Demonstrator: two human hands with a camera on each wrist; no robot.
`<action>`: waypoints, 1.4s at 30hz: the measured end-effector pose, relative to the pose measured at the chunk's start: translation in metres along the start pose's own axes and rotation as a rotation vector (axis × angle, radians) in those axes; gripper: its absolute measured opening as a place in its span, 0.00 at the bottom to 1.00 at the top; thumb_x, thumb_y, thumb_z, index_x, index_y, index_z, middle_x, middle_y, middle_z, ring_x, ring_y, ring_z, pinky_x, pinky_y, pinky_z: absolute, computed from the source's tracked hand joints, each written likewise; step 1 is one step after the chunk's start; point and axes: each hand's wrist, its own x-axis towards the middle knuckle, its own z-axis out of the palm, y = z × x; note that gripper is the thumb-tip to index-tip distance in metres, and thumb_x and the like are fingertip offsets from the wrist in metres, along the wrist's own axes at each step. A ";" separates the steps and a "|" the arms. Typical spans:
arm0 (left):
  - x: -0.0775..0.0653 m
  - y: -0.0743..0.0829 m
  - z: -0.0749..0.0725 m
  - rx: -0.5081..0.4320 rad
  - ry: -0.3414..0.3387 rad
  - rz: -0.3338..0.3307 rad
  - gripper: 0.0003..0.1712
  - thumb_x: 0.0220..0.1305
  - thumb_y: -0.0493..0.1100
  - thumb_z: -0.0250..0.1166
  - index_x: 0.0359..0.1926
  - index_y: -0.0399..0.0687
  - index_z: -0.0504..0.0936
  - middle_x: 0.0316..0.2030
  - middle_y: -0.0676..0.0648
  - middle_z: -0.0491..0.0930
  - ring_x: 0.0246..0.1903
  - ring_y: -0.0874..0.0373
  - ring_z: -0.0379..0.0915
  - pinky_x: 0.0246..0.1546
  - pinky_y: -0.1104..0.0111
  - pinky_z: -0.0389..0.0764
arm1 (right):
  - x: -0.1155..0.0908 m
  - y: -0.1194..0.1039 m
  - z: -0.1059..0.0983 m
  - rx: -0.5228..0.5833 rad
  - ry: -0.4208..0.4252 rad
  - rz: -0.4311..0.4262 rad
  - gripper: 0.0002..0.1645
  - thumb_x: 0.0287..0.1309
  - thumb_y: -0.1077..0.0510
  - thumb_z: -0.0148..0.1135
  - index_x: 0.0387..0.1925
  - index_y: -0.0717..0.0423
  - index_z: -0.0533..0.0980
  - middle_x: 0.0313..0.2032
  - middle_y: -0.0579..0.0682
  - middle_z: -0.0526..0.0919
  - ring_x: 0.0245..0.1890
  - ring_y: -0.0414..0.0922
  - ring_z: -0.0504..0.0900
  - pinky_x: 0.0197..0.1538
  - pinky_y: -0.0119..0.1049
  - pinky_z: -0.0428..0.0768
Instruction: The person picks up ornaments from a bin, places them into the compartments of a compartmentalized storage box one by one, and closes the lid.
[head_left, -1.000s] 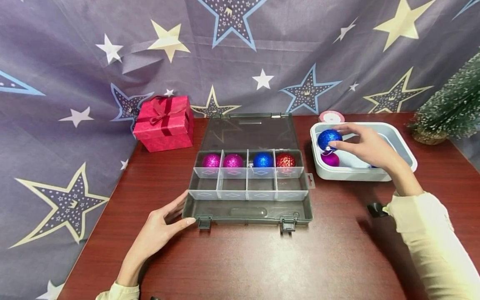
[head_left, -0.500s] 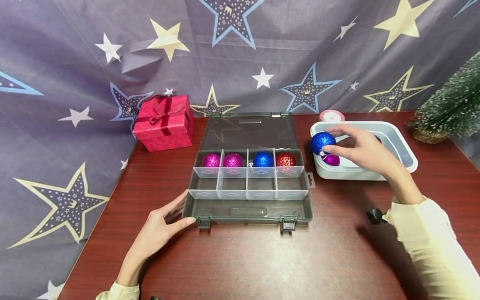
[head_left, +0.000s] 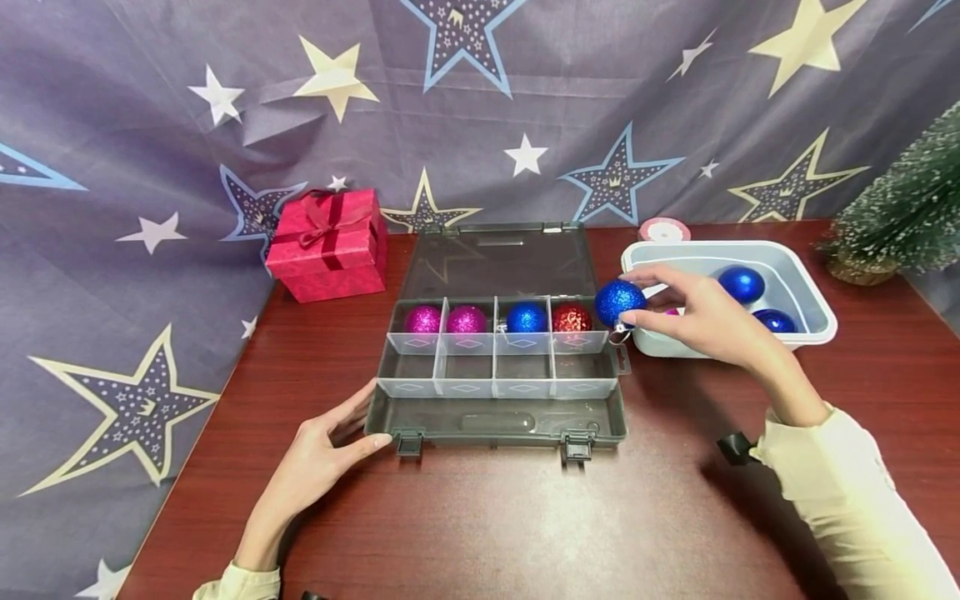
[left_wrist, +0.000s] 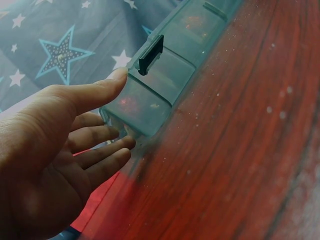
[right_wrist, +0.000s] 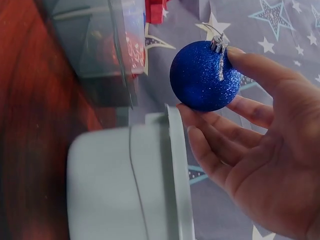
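Note:
In the head view my right hand (head_left: 705, 321) holds a blue glitter Christmas ball (head_left: 619, 303) between thumb and fingers. The ball hangs between the white tub (head_left: 813, 329) and the box's right side, its silver cap and loop pointing down towards me. My left hand (head_left: 311, 458) touches the front left corner of a grey see-through divider box (head_left: 495, 433), fingers straight along its side and thumb at the front edge. The box's lid (head_left: 498, 262) lies back. Its rear row holds two magenta balls (head_left: 467, 320), a blue ball (head_left: 527, 318) and a red ball (head_left: 572, 318).
Inside the tub are blue balls (head_left: 741, 284) and a magenta one mostly hidden by my right hand. A ribbon roll (head_left: 664, 230) lies behind the tub. A red gift box (head_left: 327, 246) stands at the back left, a small frosted tree (head_left: 900, 200) at the right.
My right hand has carried the blue glitter ball leftward, out over the tub's rim towards the divider box. More blue balls now show in the tub. My left hand stays put.

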 end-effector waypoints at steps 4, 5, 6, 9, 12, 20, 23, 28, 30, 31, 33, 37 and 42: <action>0.000 0.000 0.000 -0.003 0.001 -0.005 0.42 0.64 0.42 0.76 0.76 0.49 0.69 0.63 0.42 0.79 0.60 0.49 0.77 0.57 0.78 0.76 | 0.001 -0.003 0.008 0.013 -0.019 -0.021 0.27 0.64 0.58 0.73 0.64 0.54 0.78 0.55 0.53 0.84 0.50 0.51 0.86 0.49 0.24 0.81; 0.000 0.000 0.000 -0.004 0.001 -0.005 0.42 0.64 0.41 0.76 0.76 0.49 0.69 0.63 0.42 0.79 0.60 0.49 0.77 0.57 0.77 0.76 | 0.001 -0.004 0.010 0.011 -0.024 -0.020 0.27 0.65 0.57 0.73 0.63 0.53 0.79 0.55 0.52 0.84 0.50 0.50 0.86 0.50 0.25 0.81; 0.000 0.000 0.000 -0.003 0.001 -0.006 0.42 0.64 0.42 0.76 0.76 0.49 0.69 0.63 0.42 0.79 0.60 0.49 0.77 0.57 0.77 0.76 | 0.001 -0.005 0.012 0.010 -0.031 -0.024 0.27 0.65 0.57 0.73 0.63 0.53 0.79 0.54 0.52 0.84 0.49 0.49 0.86 0.51 0.27 0.81; 0.000 0.000 0.000 0.000 0.001 -0.009 0.42 0.64 0.42 0.76 0.76 0.50 0.69 0.63 0.42 0.79 0.60 0.49 0.77 0.57 0.78 0.76 | 0.001 -0.007 0.016 0.007 -0.042 -0.017 0.26 0.65 0.56 0.73 0.63 0.52 0.79 0.53 0.50 0.85 0.50 0.48 0.86 0.53 0.35 0.83; 0.000 0.000 0.000 0.004 0.001 -0.012 0.42 0.64 0.42 0.76 0.76 0.51 0.69 0.63 0.42 0.79 0.61 0.50 0.77 0.57 0.78 0.76 | 0.001 -0.009 0.020 0.012 -0.060 -0.017 0.26 0.65 0.56 0.73 0.63 0.53 0.79 0.53 0.51 0.84 0.51 0.51 0.85 0.56 0.46 0.83; 0.000 0.001 0.000 0.002 -0.002 -0.005 0.42 0.65 0.41 0.76 0.76 0.48 0.69 0.63 0.41 0.78 0.61 0.50 0.76 0.58 0.77 0.76 | 0.001 -0.014 0.028 -0.003 -0.098 -0.044 0.28 0.63 0.57 0.75 0.63 0.58 0.78 0.52 0.53 0.84 0.48 0.51 0.86 0.53 0.54 0.84; 0.000 0.001 0.000 0.004 -0.002 -0.008 0.42 0.65 0.41 0.76 0.76 0.49 0.69 0.63 0.42 0.78 0.61 0.50 0.76 0.58 0.77 0.76 | 0.001 -0.014 0.030 -0.036 -0.110 -0.066 0.29 0.63 0.57 0.75 0.63 0.58 0.78 0.51 0.53 0.84 0.47 0.49 0.85 0.52 0.53 0.84; 0.000 0.002 0.000 0.006 -0.004 -0.017 0.42 0.65 0.42 0.76 0.76 0.50 0.69 0.63 0.42 0.78 0.61 0.50 0.76 0.58 0.78 0.75 | 0.002 -0.014 0.033 -0.088 -0.122 -0.103 0.29 0.62 0.58 0.75 0.63 0.58 0.79 0.50 0.51 0.85 0.47 0.47 0.84 0.51 0.50 0.84; 0.000 0.002 0.000 0.003 -0.004 -0.018 0.42 0.65 0.42 0.76 0.76 0.50 0.69 0.63 0.42 0.78 0.61 0.50 0.76 0.58 0.78 0.75 | 0.002 -0.014 0.033 -0.106 -0.125 -0.111 0.28 0.62 0.58 0.75 0.63 0.57 0.79 0.49 0.51 0.84 0.46 0.46 0.83 0.50 0.48 0.84; 0.000 0.002 0.000 0.003 -0.004 -0.017 0.42 0.65 0.42 0.76 0.76 0.51 0.69 0.63 0.42 0.79 0.61 0.50 0.76 0.58 0.78 0.76 | 0.002 -0.014 0.034 -0.113 -0.127 -0.113 0.28 0.61 0.58 0.75 0.62 0.57 0.79 0.48 0.51 0.84 0.46 0.46 0.83 0.49 0.48 0.83; 0.000 0.002 0.000 0.001 -0.004 -0.017 0.42 0.65 0.42 0.75 0.76 0.51 0.69 0.63 0.42 0.79 0.61 0.50 0.77 0.58 0.78 0.76 | 0.002 -0.014 0.034 -0.124 -0.134 -0.113 0.29 0.62 0.57 0.75 0.63 0.57 0.79 0.47 0.51 0.83 0.46 0.46 0.82 0.49 0.48 0.83; 0.000 0.002 0.000 0.006 -0.004 -0.020 0.42 0.65 0.42 0.76 0.77 0.52 0.69 0.63 0.42 0.78 0.61 0.50 0.77 0.58 0.78 0.75 | 0.003 -0.015 0.034 -0.137 -0.158 -0.103 0.29 0.62 0.57 0.74 0.64 0.56 0.79 0.47 0.51 0.82 0.46 0.47 0.80 0.49 0.49 0.82; 0.000 0.001 0.000 0.006 -0.003 -0.015 0.42 0.64 0.42 0.76 0.76 0.51 0.69 0.63 0.42 0.78 0.61 0.51 0.77 0.58 0.78 0.75 | 0.004 -0.016 0.033 -0.163 -0.183 -0.096 0.29 0.64 0.54 0.73 0.65 0.54 0.78 0.49 0.51 0.81 0.47 0.48 0.79 0.50 0.50 0.81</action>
